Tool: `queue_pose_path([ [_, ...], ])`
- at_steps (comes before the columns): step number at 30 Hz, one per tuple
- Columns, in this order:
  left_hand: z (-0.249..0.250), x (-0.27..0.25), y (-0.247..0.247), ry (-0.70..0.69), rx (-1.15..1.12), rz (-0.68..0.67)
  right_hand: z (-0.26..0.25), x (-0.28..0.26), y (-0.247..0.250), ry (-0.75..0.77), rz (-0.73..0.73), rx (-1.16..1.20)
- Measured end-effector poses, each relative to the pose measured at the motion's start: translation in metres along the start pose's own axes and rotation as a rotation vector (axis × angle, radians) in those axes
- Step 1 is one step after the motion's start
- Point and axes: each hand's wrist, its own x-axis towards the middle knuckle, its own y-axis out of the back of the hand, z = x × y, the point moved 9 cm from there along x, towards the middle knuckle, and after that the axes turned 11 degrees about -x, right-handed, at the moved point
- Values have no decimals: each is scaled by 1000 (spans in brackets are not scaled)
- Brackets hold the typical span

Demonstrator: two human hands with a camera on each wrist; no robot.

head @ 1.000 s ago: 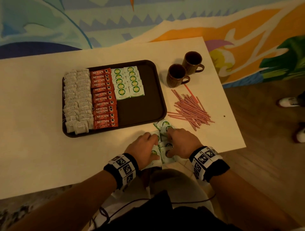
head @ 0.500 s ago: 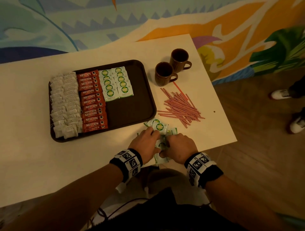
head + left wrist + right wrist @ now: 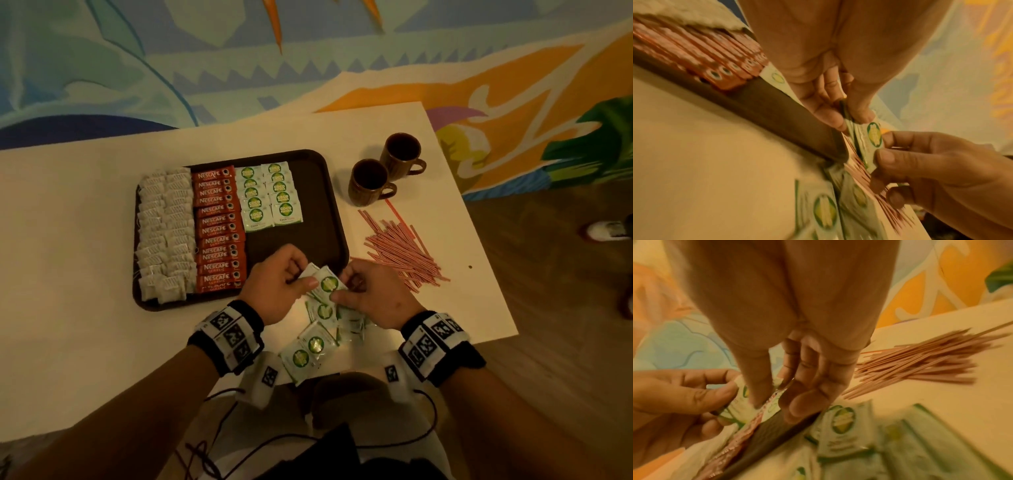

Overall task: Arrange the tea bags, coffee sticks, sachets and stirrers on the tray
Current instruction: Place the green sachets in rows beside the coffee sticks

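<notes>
A: Report hand state, nearest items first.

B: Loose sachets (image 3: pixel 308 349) lie on the table (image 3: pixel 68 274) at its near edge. Just beyond them, the left hand (image 3: pixel 277 287) and right hand (image 3: pixel 373 294) hold a small stack of sachets (image 3: pixel 327 282) between them, above the tray's near rim. Fingers (image 3: pixel 830 120) and thumb of each hand are curled and pinch the stack at opposite edges.

A: Handling properties?

B: Judged light, thin, flexible and slick; stacked packets may slide apart. Pinch at the edges and keep the stack squared.

A: Tray contents?

B: The tray (image 3: pixel 329 192) holds tea bags (image 3: pixel 166 233) at left, then coffee sticks (image 3: pixel 219 229), then two short columns of sachets (image 3: pixel 270 197) at the far end. The right portion is bare. Stirrers (image 3: pixel 400 253) lie on the table to the right; two mugs (image 3: pixel 387 171) stand beyond.
</notes>
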Motion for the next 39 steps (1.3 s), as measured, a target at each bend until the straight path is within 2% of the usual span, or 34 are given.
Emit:
queue_pose_path([
  [5, 1, 18, 53, 9, -133, 114, -29, 45, 2, -56, 57, 302],
  [11, -6, 42, 83, 34, -185, 167, -56, 95, -8, -124, -18, 501],
  [14, -14, 52, 97, 57, -186, 199, -48, 116, -5, -163, 37, 470],
  [17, -26, 61, 111, 84, -74, 246, -37, 132, 0, -218, 83, 378],
  [22, -36, 77, 119, 84, 118, 287, -31, 157, 0, -201, 124, 65],
  [25, -38, 83, 122, 71, 168, 287, -30, 165, -2, -201, 138, -22],
  [28, -38, 85, 124, 56, 241, 300, -31, 169, -2, -199, 161, -57],
  [39, -40, 91, 113, 63, 283, 294, -33, 173, 0, -193, 230, -75],
])
